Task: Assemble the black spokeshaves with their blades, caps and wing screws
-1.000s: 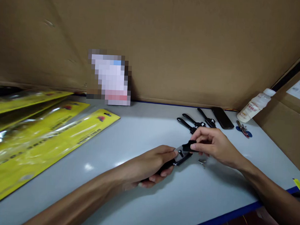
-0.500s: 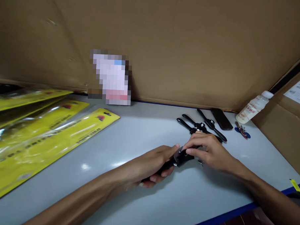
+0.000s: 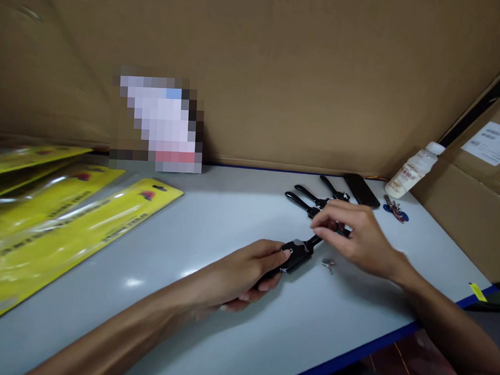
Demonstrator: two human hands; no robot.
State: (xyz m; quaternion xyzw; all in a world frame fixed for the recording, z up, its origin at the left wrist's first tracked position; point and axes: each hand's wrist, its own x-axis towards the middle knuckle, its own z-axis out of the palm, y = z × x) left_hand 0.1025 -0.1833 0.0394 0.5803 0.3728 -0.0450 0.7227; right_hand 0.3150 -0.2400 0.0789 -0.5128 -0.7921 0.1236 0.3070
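My left hand (image 3: pixel 258 271) is wrapped round one handle of a black spokeshave (image 3: pixel 299 253), thumb pressed on its metal middle part. The spokeshave is held tilted above the table, its far handle pointing up and right. My right hand (image 3: pixel 351 230) hovers by that far handle, thumb and forefinger pinched together; whatever lies between the fingertips is too small to make out. On the table below it lie a few small silvery screws (image 3: pixel 328 264). Behind the right hand are more black spokeshaves (image 3: pixel 301 201), partly hidden by it.
Yellow packaging cards (image 3: pixel 107 220) with clear plastic cover the left of the table (image 3: pixel 216 208). A blurred-out upright thing (image 3: pixel 169 128) leans against the cardboard wall (image 3: pixel 280 73). At the back right are a black phone (image 3: pixel 361 190), keys (image 3: pixel 396 210) and a white bottle (image 3: pixel 412 172).
My right hand has drawn back from the spokeshave's middle, uncovering it and the small screws. My left thumb now lies on the middle part. The view has shifted slightly right.
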